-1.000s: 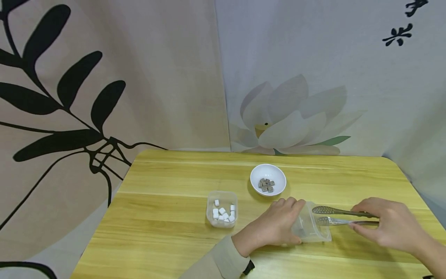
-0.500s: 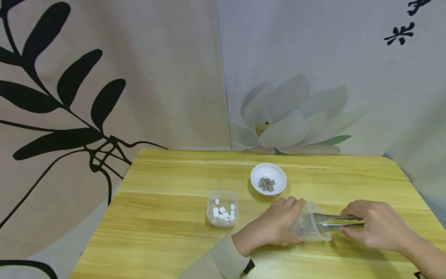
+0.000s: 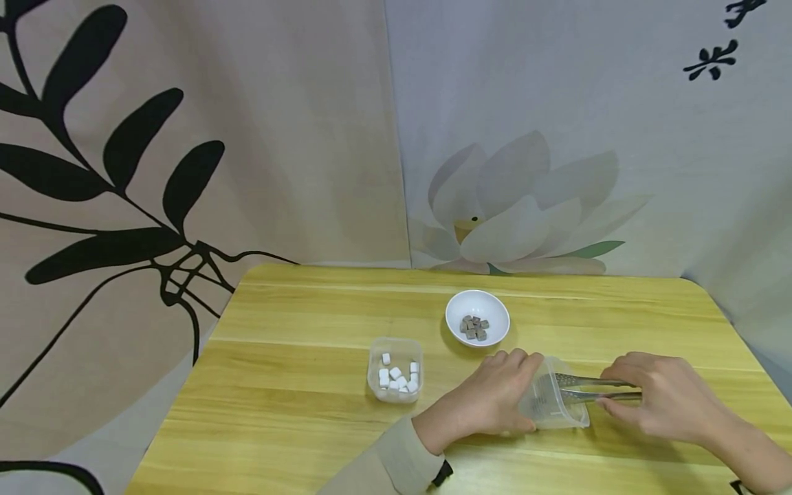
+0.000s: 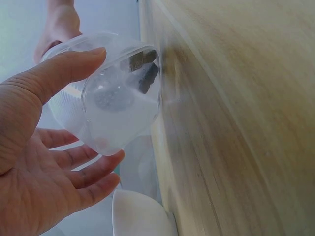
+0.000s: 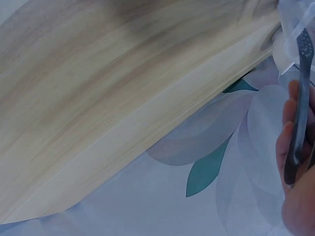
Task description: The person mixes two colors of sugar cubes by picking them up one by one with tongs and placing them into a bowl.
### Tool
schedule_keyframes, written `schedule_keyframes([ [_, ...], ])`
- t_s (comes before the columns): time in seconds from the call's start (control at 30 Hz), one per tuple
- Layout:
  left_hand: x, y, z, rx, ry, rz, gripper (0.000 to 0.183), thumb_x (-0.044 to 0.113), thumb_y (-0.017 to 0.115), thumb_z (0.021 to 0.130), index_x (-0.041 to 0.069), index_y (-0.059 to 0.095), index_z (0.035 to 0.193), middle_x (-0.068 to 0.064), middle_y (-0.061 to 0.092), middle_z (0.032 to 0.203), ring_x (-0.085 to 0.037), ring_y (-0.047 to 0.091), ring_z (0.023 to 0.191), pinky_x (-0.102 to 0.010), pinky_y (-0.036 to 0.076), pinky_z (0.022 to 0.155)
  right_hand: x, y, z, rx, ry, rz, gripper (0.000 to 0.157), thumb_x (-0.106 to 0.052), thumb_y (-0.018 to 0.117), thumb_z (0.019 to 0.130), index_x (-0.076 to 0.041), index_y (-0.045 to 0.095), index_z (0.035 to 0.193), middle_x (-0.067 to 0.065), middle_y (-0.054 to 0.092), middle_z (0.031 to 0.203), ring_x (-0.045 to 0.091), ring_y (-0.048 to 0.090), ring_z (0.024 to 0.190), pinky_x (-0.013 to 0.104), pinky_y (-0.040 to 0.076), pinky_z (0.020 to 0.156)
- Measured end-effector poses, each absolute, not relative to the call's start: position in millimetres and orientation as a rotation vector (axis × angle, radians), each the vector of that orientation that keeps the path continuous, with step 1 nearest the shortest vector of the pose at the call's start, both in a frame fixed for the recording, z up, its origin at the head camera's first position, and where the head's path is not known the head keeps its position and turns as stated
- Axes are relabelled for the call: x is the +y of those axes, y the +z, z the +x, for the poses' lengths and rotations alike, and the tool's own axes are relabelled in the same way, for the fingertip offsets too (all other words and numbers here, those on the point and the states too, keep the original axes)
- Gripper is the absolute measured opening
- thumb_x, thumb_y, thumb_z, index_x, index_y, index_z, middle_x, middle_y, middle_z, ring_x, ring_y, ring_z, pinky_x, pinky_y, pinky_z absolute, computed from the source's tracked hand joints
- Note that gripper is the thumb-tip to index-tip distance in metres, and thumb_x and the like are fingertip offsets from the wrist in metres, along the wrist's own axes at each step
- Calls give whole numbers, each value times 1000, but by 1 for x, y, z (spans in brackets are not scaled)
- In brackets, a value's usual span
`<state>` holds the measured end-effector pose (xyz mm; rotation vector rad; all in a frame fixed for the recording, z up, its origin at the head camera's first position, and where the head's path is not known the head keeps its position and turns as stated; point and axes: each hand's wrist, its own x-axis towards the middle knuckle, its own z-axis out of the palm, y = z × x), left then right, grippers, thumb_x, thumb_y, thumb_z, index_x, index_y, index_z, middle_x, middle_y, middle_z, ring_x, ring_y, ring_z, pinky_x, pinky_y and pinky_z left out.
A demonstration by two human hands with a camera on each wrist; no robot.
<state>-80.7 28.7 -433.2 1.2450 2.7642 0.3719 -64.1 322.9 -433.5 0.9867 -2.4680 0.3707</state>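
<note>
My left hand [image 3: 485, 399] grips a clear plastic container [image 3: 544, 409] tipped on its side, its mouth facing right. In the left wrist view, thumb and fingertips hold it at the bottom end, and dark cubes [image 4: 146, 78] show through the plastic near the table side. My right hand [image 3: 665, 395] holds metal tongs [image 3: 590, 397] between thumb and fingers. The tongs' dimpled ends reach through the mouth into the container, their arms a little apart. Whether they touch a cube cannot be told. In the right wrist view one arm of the tongs [image 5: 301, 108] lies along the fingers.
Behind the hands stands a white bowl [image 3: 454, 313] with several grey-brown cubes [image 3: 473, 326]. Left of the left hand is a clear square tub [image 3: 372, 378] holding several white cubes [image 3: 395, 373]. All rest on a wooden table [image 3: 278, 412] with a printed curtain [image 3: 322, 137] behind.
The right hand has moved left, taking the tongs deeper into the tipped container. The tongs' arms are slightly closer together. The left hand and container have stayed in place.
</note>
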Motion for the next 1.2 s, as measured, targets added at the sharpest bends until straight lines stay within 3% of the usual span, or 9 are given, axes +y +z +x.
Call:
schedule_keyframes([
  [0.23,28,-434,-81,2760,373,1242,100,48,93,75,13,40,153,4,54,128,-9,48,108,-22,40,100,322,-435,-64,-2480,378,1028,33,-30,97,56,-26,77,82,-20,67,81,-2,60,67,17,44,51],
  [0.6,28,-432,-81,2755,382,1230,100,47,93,76,13,39,154,4,54,130,-9,49,110,-22,40,102,318,-438,-65,-2434,419,1087,24,-36,94,69,-25,76,80,-18,66,78,-3,58,66,17,44,51],
  [0.7,28,-432,-81,2757,381,1233,101,46,93,76,13,39,155,4,55,130,-9,48,109,-22,40,102,319,-437,-64,-2403,430,1078,27,-51,83,85,-26,76,80,-18,67,79,-2,59,65,17,44,51],
  [0.83,28,-433,-81,2753,383,1226,101,46,93,75,14,39,154,4,54,129,-8,48,109,-22,40,102,321,-436,-64,-2363,428,1046,47,-64,60,98,-24,78,80,-16,69,79,1,63,65,19,48,52],
  [1.2,29,-433,-81,2761,369,1210,101,47,93,75,15,39,155,5,54,130,-8,48,109,-22,40,103,338,-428,-60,-2334,502,887,53,-70,61,93,-22,78,79,-14,71,79,-3,64,66,14,48,55],
])
